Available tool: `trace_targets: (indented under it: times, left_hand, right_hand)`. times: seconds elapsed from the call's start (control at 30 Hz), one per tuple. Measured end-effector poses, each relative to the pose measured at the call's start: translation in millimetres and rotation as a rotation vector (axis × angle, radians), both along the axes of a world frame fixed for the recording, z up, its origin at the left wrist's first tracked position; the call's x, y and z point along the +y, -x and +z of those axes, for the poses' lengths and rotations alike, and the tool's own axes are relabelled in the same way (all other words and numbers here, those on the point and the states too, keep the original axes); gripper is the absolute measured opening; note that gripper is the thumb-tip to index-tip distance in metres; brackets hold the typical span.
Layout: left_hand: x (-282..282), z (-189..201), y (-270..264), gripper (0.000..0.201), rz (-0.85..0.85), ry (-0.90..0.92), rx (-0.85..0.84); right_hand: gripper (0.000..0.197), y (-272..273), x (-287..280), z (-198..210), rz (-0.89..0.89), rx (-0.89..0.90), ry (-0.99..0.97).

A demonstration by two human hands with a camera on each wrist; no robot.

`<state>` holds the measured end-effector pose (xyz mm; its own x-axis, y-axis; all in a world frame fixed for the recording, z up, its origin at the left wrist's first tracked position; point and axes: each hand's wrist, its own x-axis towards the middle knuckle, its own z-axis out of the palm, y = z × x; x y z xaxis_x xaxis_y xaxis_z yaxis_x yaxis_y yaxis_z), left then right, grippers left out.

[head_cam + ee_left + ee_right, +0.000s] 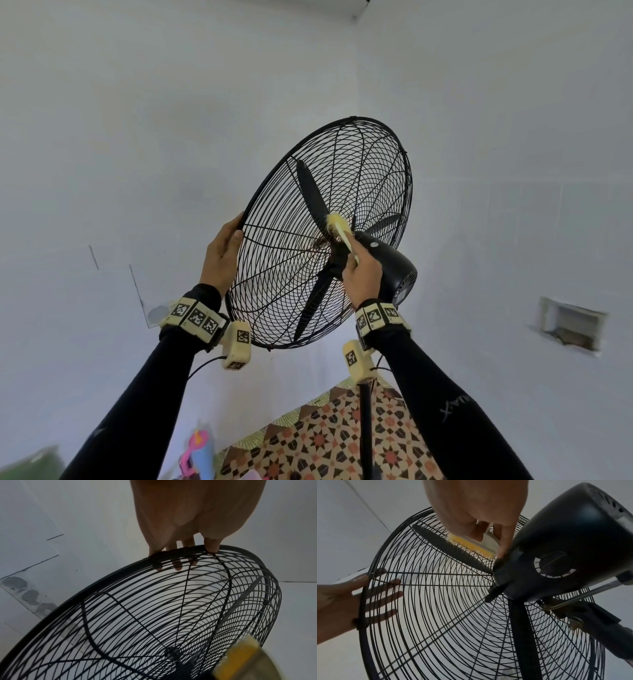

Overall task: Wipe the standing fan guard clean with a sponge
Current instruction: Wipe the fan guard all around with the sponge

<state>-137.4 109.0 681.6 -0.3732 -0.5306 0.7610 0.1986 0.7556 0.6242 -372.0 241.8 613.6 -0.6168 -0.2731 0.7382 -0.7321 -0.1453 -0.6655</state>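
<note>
The black wire guard [318, 233] stands tilted at head height in front of the white wall [137, 137], and the yellow sponge [337, 224] touches its rear side just beside the motor [387, 270], held in the curled fingers of the right hand [363, 277]. To wipe well here, I think the sponge should press lightly and follow the wires outward from the hub, while the left hand [222, 253], fingers fairly straight and folded over the rim, keeps the guard from turning or shaking. I count one fan, one sponge, two hands and three blades [311, 192] behind the wires.
</note>
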Motion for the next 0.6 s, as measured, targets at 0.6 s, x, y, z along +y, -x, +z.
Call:
trace_targets:
  times: [0.6]
  left_hand:
    - [-7,-4,-4,0.039,-0.003,-0.009,0.002]
  right_hand:
    - [0.045,-12,-13,-12,0.122,-0.106,-0.088]
